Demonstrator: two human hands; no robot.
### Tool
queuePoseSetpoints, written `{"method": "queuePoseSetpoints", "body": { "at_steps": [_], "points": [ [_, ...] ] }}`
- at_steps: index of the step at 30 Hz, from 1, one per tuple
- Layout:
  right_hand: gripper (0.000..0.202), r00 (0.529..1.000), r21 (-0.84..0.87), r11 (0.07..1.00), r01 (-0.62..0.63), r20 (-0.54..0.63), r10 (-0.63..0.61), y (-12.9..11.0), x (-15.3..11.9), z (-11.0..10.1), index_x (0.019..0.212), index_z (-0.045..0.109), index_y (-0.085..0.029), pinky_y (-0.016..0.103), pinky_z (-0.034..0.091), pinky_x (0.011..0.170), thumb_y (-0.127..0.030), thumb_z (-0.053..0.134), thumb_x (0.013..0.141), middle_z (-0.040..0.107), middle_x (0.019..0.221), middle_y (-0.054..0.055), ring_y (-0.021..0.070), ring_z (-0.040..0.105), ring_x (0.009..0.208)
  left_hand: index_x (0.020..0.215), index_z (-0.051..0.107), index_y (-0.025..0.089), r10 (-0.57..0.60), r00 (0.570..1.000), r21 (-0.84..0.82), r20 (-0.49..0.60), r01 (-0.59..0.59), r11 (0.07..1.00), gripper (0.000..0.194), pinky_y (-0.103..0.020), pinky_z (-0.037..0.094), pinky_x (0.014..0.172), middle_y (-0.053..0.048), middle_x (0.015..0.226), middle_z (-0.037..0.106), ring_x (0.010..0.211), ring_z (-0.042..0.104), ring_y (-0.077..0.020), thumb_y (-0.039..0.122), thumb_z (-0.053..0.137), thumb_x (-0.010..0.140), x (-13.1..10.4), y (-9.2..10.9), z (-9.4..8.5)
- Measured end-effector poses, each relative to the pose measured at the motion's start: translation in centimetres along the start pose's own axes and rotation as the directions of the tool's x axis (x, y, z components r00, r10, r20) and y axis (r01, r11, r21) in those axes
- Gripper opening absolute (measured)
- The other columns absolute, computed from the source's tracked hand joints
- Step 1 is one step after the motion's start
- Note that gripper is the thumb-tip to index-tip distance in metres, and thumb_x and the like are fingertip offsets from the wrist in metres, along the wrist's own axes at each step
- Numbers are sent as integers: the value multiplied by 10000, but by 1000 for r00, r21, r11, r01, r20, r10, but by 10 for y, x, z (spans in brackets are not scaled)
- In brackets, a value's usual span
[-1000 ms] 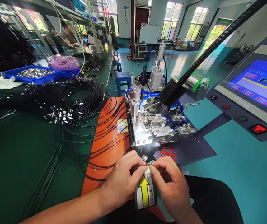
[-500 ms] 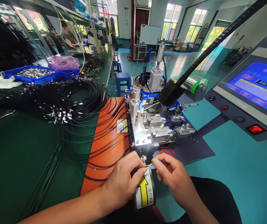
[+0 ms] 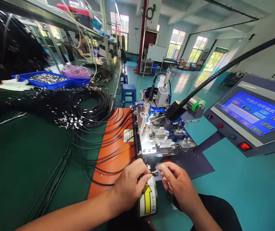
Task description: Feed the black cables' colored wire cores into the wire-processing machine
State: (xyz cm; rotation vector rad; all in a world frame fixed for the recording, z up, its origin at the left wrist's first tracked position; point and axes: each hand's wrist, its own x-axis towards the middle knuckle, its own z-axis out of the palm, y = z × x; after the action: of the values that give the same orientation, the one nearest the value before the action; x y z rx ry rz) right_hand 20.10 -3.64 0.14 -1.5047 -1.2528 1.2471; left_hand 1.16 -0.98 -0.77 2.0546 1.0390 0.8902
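My left hand (image 3: 134, 179) pinches the end of a black cable (image 3: 104, 183) between thumb and fingers, just above a curved guard with a yellow arrow label (image 3: 148, 199). Thin coloured wires (image 3: 155, 172) fan out of the cable end toward my right hand (image 3: 176, 181). The right thumb and forefinger are closed at the tips of these wires. Whether every wire is between them is too small to tell. Right behind both hands stands a metal bench machine (image 3: 161, 138) with blue air tubes and a lit front corner.
Bundled black cables with metal ends (image 3: 72, 120) lie on the green table (image 3: 41, 154); some cross the orange plate (image 3: 114, 138). Blue trays (image 3: 48, 84) of small metal parts sit behind. A touchscreen panel (image 3: 253, 112) and solder spool (image 3: 196, 104) are at right. A person sits far left.
The camera view has turned and tilted, so the room and machine sit lower and the panel farther left. Both hands keep their pinches at the cable end, nearly unmoved.
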Motion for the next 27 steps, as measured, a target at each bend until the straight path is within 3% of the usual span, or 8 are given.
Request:
{"method": "queuePoseSetpoints", "body": {
  "at_steps": [8, 18, 27],
  "points": [
    [314, 1000, 39, 999, 30, -6, -30, 10, -2, -1, 865, 667, -183, 232, 350, 484, -494, 629, 880, 482, 566, -44, 130, 465, 522, 791, 575, 181, -28, 999, 12, 29, 28, 1000, 198, -271, 407, 654, -30, 823, 554, 747, 527, -153, 191, 473, 961, -2, -6, 4],
    [181, 992, 187, 982, -41, 128, 17, 15, 5, 5, 916, 687, -159, 217, 354, 517, -335, 674, 872, 528, 631, -42, 98, 458, 544, 830, 601, 178, -22, 998, 23, 54, 21, 1000, 202, -281, 393, 670, -34, 834, 540, 756, 524, -154, 190, 464, 977, -4, -9, 6],
    [132, 986, 219, 975, -40, 167, 3, 16, 7, 4, 893, 699, -162, 214, 344, 524, -290, 669, 880, 542, 661, -35, 93, 448, 565, 832, 611, 173, -25, 998, 8, 59, 24, 1000, 203, -280, 390, 666, -32, 825, 536, 752, 521, -152, 191, 469, 977, -4, -9, 6]
  ]
}}
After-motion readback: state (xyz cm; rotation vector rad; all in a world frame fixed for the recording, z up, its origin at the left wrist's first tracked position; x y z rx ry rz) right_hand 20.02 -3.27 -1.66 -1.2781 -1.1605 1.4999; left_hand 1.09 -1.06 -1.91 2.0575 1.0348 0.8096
